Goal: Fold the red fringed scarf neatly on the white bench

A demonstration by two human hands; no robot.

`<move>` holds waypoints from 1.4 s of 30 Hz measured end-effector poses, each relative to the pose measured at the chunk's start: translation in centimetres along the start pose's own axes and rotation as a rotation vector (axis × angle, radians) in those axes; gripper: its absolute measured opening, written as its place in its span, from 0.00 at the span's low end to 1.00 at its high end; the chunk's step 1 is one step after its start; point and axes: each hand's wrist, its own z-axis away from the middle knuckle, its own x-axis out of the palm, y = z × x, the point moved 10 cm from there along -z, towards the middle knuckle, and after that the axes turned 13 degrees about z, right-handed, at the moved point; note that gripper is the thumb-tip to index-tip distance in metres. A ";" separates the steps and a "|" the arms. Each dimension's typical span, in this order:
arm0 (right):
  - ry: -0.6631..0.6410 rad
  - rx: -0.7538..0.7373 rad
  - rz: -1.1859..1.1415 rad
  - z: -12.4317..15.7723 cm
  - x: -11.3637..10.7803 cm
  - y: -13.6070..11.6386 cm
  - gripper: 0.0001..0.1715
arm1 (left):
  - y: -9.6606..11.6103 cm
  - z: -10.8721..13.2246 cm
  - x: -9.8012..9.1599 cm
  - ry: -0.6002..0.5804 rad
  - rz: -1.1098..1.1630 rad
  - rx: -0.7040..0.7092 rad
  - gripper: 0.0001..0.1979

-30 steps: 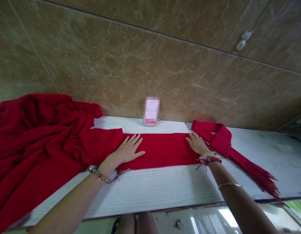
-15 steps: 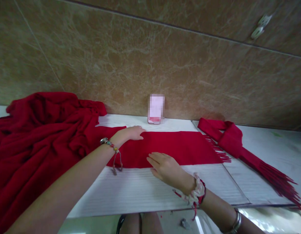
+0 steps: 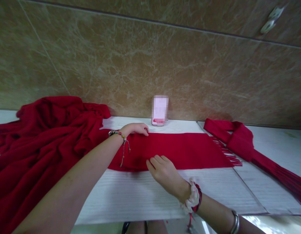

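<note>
A red scarf (image 3: 182, 150) lies flat along the white table (image 3: 145, 195), its fringed end to the right. My left hand (image 3: 137, 129) rests at the scarf's far edge with fingers curled over the cloth. My right hand (image 3: 163, 169) sits at the near edge, fingers bent and pinching the fabric there. Both wrists wear bracelets.
A large heap of red cloth (image 3: 40, 143) covers the table's left side. A second red scarf (image 3: 240, 143), knotted and fringed, lies at the right. A small pink box (image 3: 160, 110) stands against the marble wall (image 3: 150, 65). The table's front edge is close to me.
My right hand has moved from the scarf's right end to the middle of its near edge. My left hand has shifted from flat on the scarf to its far edge.
</note>
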 end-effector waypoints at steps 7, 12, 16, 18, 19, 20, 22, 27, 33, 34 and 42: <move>0.084 -0.027 0.053 0.9 -1.6 0.5 0.12 | -0.8 -0.6 -0.6 0.023 0.208 0.050 0.06; 0.087 -0.010 0.046 1.4 -2.9 1.5 0.14 | -0.7 -1.0 -0.2 0.019 0.359 0.067 0.09; 0.103 -0.022 0.038 1.9 -3.6 1.7 0.15 | 0.7 -0.8 -0.1 0.027 0.529 0.111 0.12; 0.111 -0.035 0.044 2.2 -3.9 1.8 0.15 | 1.5 -0.6 -0.2 0.034 0.660 0.120 0.11; 0.115 -0.036 0.052 2.4 -4.0 1.9 0.15 | 1.9 -0.4 -0.3 0.038 0.718 0.117 0.11; 0.120 -0.034 0.060 2.5 -4.2 2.1 0.15 | 2.3 -0.3 -0.3 0.045 0.764 0.110 0.11; 0.127 -0.021 0.068 2.8 -4.7 2.7 0.14 | 3.0 -0.2 -0.4 0.063 0.846 0.099 0.11; 0.142 0.088 0.041 4.3 -6.3 6.1 0.14 | 6.2 -0.6 -0.5 0.075 0.991 0.130 0.10; 0.130 0.326 -0.060 8.3 -7.2 12.1 0.19 | 12.4 -3.0 -0.1 0.175 1.068 0.250 0.07; 0.128 0.375 -0.090 9.2 -7.2 13.2 0.19 | 13.6 -3.5 0.2 0.183 1.074 0.282 0.07; 0.134 0.657 -0.281 16.9 -5.4 20.6 0.15 | 20.2 -8.7 3.8 0.332 0.782 0.405 0.08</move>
